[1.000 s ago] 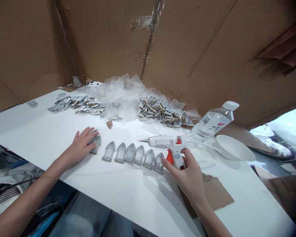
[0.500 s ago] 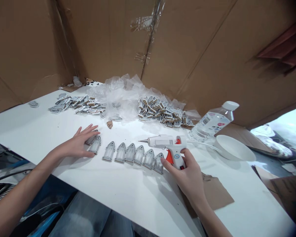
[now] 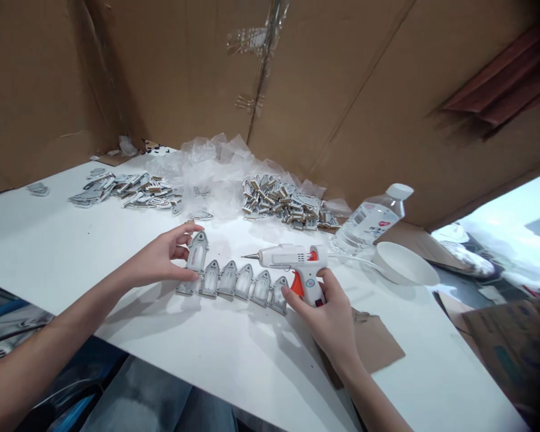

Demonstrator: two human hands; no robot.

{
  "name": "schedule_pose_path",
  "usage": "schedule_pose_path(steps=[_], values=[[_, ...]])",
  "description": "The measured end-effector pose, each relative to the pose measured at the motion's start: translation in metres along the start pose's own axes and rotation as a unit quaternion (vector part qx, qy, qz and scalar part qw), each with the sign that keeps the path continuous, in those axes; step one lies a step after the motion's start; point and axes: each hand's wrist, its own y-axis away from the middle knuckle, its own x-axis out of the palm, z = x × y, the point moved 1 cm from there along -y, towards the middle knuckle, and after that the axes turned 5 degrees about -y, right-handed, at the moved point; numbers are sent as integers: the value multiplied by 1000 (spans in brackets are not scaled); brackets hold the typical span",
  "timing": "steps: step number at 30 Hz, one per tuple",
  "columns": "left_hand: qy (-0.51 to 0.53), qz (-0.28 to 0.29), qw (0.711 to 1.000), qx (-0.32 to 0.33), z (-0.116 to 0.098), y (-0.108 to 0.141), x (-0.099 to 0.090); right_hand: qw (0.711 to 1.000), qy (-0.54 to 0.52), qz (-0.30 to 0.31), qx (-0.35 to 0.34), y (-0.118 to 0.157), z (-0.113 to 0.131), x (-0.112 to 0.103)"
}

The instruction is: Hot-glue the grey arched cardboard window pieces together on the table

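1. Grey arched pieces [image 3: 228, 279] stand out on the white tabletop [image 3: 234, 360]: a short, slightly curved row, side by side, near the front edge.
2. Left hand [image 3: 155, 259]: pinching one raised arched piece [image 3: 197, 252] between thumb and fingers, just over the row's left end; contact with the piece below cannot be told.
3. Right hand [image 3: 330, 318]: wrapped round the handle of a white glue gun [image 3: 288, 258], nozzle toward the raised piece; thumb close to the row's right end.
4. Progress, as judged: a small batch set out, most of the stock unsorted in a left heap [image 3: 135, 191] and a right heap [image 3: 281, 203]. Any glue on the pieces is too fine to make out.
5. Surface: crumpled clear plastic [image 3: 202, 165] behind and between the heaps; bottle [image 3: 364, 222], white bowl [image 3: 407, 261] and cardboard scrap [image 3: 378, 342] on the right.
6. Room: tall cardboard wall [image 3: 171, 72] behind, taped at a seam; bright clutter beyond, far right.
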Motion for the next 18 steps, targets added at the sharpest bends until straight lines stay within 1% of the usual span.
schedule_pose_path(steps=[2, 4, 6, 8, 10, 13, 18], values=[[-4, 11, 1000, 0, -8, -8, 11, 1000, -6, 0, 5, 0, 2, 0], [-56, 9, 998, 16, -14, -14, 21, 1000, -10, 1, 7, 1, 4, 0], [-130, -5, 990, 50, -18, -19, 28, 1000, -9, 5, 6, 1, 7, 0], [-200, -31, 974, 98, -19, -22, 32, 1000, -3, 8, 1, 2, 9, 0], [-246, -64, 955, 151, -17, -24, 36, 1000, 8, 13, -10, 4, 9, 1], [-276, -95, 932, 214, -10, -25, 39, 999, 30, 25, -29, 6, 8, 3], [-294, -99, 916, 253, -1, -22, 41, 993, 72, 27, -93, 9, 4, 8]])
